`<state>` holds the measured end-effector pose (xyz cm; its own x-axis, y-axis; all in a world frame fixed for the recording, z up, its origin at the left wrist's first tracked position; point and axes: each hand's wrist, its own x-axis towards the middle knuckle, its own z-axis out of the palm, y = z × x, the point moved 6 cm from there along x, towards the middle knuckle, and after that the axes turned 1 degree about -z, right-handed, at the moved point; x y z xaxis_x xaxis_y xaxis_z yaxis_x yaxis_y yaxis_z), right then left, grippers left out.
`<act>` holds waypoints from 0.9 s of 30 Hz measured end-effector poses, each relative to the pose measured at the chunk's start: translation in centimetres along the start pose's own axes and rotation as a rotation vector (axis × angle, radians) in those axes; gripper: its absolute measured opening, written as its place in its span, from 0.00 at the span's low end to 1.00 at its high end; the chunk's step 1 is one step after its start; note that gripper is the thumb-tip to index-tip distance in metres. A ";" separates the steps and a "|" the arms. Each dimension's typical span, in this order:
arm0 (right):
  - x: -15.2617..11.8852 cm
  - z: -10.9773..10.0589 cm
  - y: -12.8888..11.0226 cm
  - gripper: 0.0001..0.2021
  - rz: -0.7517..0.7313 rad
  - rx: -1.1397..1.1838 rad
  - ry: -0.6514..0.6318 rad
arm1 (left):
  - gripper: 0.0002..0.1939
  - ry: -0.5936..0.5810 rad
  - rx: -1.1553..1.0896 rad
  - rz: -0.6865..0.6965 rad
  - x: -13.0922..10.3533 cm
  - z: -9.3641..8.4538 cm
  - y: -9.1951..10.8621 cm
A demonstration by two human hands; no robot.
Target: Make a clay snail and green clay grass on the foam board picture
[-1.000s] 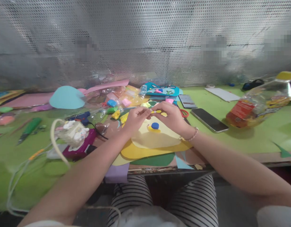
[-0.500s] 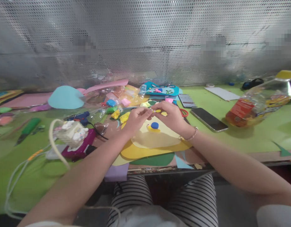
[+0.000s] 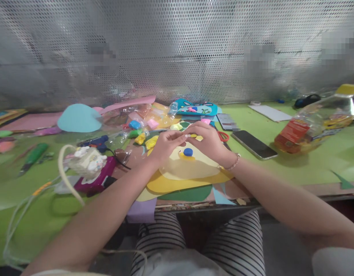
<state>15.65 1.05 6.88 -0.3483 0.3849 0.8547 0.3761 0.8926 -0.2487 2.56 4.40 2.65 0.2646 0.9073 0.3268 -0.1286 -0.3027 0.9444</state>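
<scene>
My left hand (image 3: 168,145) and my right hand (image 3: 207,140) meet fingertip to fingertip above a cream paper shape (image 3: 188,170). Both are closed in a pinch, and what lies between the fingertips is too small to make out. Just below them, a small snail-like figure with a yellow body and a blue round shell (image 3: 188,152) rests on the cream paper. That paper lies on a larger yellow sheet (image 3: 165,184). Yellow clay lumps in clear wrap (image 3: 151,142) sit left of my left hand.
To the right are red-handled scissors (image 3: 223,136), a phone (image 3: 254,145) and a large bottle (image 3: 312,124). A magenta power block (image 3: 98,176) with cords, a glue gun (image 3: 98,143) and a green-handled tool (image 3: 35,155) lie left. Behind is a blue decorated cutout (image 3: 195,108).
My hands have barely moved; the fingers have shifted slightly against each other, still pinched together. The objects on the table stay where they were.
</scene>
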 end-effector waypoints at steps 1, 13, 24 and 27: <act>0.0 0.0 0.0 0.04 -0.007 -0.006 0.004 | 0.12 -0.004 -0.016 -0.007 0.1 0.0 -0.2; 0.0 0.1 -0.1 0.04 0.023 0.007 -0.013 | 0.10 -0.028 -0.081 -0.052 0.2 0.1 -0.7; -0.2 0.0 0.5 0.04 0.061 -0.014 -0.002 | 0.11 -0.070 -0.223 -0.093 0.3 0.4 -0.7; -0.1 -0.1 0.3 0.04 0.058 -0.026 -0.004 | 0.10 -0.045 -0.204 -0.093 0.1 0.4 -0.4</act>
<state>15.86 1.29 6.73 -0.3285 0.4369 0.8374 0.4177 0.8624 -0.2860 3.05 4.51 2.35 0.3264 0.9130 0.2447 -0.2908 -0.1493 0.9450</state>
